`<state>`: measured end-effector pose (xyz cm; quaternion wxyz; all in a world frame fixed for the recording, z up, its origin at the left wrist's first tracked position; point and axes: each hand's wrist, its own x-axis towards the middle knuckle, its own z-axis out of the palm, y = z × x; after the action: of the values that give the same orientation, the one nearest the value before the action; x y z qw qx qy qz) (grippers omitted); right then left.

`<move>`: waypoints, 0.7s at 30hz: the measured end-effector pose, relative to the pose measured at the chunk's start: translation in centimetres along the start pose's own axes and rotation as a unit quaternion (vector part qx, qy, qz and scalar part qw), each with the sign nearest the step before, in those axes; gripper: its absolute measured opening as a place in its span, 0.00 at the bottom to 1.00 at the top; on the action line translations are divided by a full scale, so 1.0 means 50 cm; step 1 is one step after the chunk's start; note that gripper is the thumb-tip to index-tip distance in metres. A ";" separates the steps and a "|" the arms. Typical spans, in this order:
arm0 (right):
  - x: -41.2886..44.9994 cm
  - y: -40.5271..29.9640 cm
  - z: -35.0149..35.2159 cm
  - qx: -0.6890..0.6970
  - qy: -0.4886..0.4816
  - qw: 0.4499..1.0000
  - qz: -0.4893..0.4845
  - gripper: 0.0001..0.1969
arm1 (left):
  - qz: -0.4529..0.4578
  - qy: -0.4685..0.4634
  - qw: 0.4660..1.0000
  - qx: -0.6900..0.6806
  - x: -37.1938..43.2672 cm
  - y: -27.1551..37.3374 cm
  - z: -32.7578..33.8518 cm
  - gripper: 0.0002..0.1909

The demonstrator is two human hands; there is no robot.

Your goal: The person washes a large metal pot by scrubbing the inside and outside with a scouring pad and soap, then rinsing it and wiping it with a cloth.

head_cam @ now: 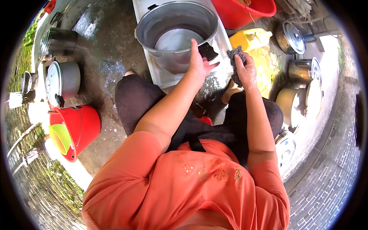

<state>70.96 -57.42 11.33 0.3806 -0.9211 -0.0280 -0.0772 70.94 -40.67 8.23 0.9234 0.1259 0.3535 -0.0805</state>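
Note:
A large grey aluminium pot (pixel 169 59) stands on a white tray (pixel 161 82) in front of me, its pale bottom showing inside. My left hand (pixel 199 64) is at the pot's near right side, by the black handle (pixel 207 51). Its thumb points up past the rim and the fingers spread below the handle; whether they touch it is hard to see. To the right of the tray, my right hand (pixel 246 72) grips a dark grey wad of scouring wool (pixel 234 61). Wet suds cling to that hand.
Beyond my right hand lies a yellow jerrycan (pixel 248 38), and a red tub (pixel 244 13) stands behind it. Lidded pots (pixel 300 70) line the right wall. On the left are another lidded pot (pixel 70 79) and a red bucket (pixel 87 120) holding a yellow-green scoop (pixel 59 138). The concrete floor (pixel 95 51) is wet.

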 end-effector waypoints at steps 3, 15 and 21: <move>-0.010 -0.031 0.012 -0.014 -0.004 0.999 -0.028 0.15 | -0.007 -0.009 0.999 0.037 0.016 0.031 -0.009 0.28; 0.072 -0.062 0.071 -0.362 -0.049 0.925 -0.108 0.12 | -0.096 -0.047 0.994 0.031 0.023 0.005 -0.011 0.22; -0.014 -0.147 0.090 -0.196 0.074 0.939 -0.273 0.10 | -0.051 -0.136 0.989 0.038 0.015 0.034 -0.004 0.31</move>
<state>70.02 -49.03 13.18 0.1575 -0.9263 -0.2342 -0.2498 71.75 -39.00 7.87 0.9522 0.1305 0.2269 -0.1574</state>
